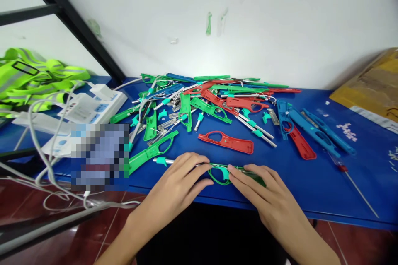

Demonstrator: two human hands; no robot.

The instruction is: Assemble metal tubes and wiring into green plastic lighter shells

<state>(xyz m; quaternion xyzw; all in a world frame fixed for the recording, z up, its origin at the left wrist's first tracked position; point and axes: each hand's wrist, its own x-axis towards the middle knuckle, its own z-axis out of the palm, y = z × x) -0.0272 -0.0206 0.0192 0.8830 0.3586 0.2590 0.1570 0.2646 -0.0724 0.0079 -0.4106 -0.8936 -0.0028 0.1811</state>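
Observation:
My left hand (177, 182) and my right hand (264, 194) rest together on a green plastic handle piece (219, 174) lying at the front edge of the blue table (311, 182). A metal rod with a teal tip (161, 160) sticks out from under my left fingers. Both hands press down on the piece with fingers close together. Just behind it lies a red handle shell (226, 141), and to the left a green handle shell (151, 151).
A heap of green, red and blue handle shells and metal rods (214, 99) fills the table's middle. White power strips and cables (90, 105) and a yellow-green vest (31, 74) lie left. A cardboard box (373, 83) stands at right. A thin red-tipped rod (354, 184) lies nearby.

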